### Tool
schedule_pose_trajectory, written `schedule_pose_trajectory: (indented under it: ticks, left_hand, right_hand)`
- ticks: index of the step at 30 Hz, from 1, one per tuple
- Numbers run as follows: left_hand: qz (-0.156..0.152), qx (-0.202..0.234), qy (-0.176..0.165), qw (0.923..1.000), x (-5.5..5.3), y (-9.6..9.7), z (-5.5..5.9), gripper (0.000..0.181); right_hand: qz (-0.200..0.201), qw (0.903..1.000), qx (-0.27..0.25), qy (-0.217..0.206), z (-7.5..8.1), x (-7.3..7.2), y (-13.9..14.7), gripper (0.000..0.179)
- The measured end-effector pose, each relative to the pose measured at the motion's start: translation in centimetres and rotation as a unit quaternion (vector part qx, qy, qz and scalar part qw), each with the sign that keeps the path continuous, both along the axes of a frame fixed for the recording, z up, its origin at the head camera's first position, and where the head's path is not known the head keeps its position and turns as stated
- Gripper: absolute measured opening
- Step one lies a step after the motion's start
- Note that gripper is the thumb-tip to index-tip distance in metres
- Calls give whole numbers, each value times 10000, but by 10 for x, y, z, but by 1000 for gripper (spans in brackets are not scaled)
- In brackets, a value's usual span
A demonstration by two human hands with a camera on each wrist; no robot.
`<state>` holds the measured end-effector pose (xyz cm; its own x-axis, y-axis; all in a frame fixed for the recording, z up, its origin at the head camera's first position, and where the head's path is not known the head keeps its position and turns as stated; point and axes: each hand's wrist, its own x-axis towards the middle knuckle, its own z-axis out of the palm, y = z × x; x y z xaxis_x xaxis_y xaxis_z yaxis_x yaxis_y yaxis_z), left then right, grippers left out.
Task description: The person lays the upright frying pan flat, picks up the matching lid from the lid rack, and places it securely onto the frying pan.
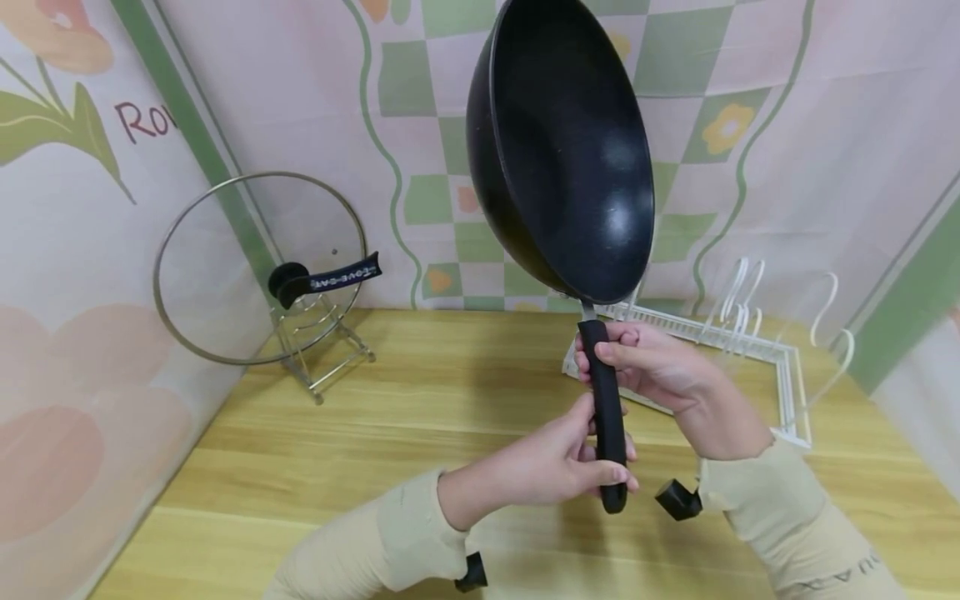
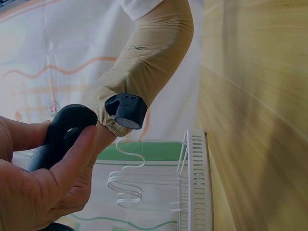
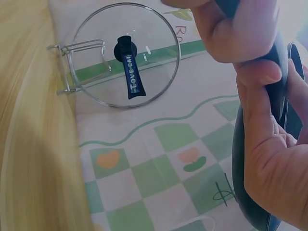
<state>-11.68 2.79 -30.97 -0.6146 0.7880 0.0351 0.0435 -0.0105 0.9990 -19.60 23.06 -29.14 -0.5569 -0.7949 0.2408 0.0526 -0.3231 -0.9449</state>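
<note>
A black wok (image 1: 570, 158) is held up off the table, tilted so its hollow inside faces the head camera and its long black handle (image 1: 609, 408) points down. My right hand (image 1: 652, 362) grips the handle's upper part, close below the pan, thumb across the front. Lower down, near the handle's end, my left hand (image 1: 551, 458) holds it between thumb and fingers. In the left wrist view the hanging hole at the handle tip (image 2: 72, 132) shows between thumb and finger. Part of the wok (image 3: 248, 178) appears behind my right hand in the right wrist view.
A glass lid (image 1: 225, 275) with a black knob leans on a small metal stand (image 1: 330, 375) at the back left. A white wire dish rack (image 1: 787, 392) stands on the wooden table (image 1: 300, 467) at the back right. Patterned cloth (image 1: 420, 167) hangs behind.
</note>
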Motion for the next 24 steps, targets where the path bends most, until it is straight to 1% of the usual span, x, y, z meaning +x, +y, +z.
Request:
schedule_pose_trajectory:
  ticks: [5, 8, 11, 13, 18, 24]
  left_hand:
    - [103, -66, 75, 9999, 0, -2, -1, 53]
    - [109, -48, 73, 9999, 0, -3, -1, 53]
    - [86, 31, 28, 10000, -1, -3, -2, 58]
    - [62, 66, 8, 10000, -1, -4, -2, 65]
    - [46, 75, -1, 10000, -1, -7, -2, 76]
    - [-22, 247, -105, 9996, -1, -8, -4, 80]
  right_hand:
    - [-46, 9999, 146, 28, 0, -1, -4, 27]
    - [-81, 9998, 187, -8, 1, -1, -6, 26]
    - [-143, 9996, 239, -66, 2, -1, -8, 24]
    - [-193, 9994, 279, -99, 2, -1, -10, 24]
    - [-267, 9990, 320, -132, 1, -1, -12, 26]
    - [-321, 9985, 449, -62, 0, -1, -15, 26]
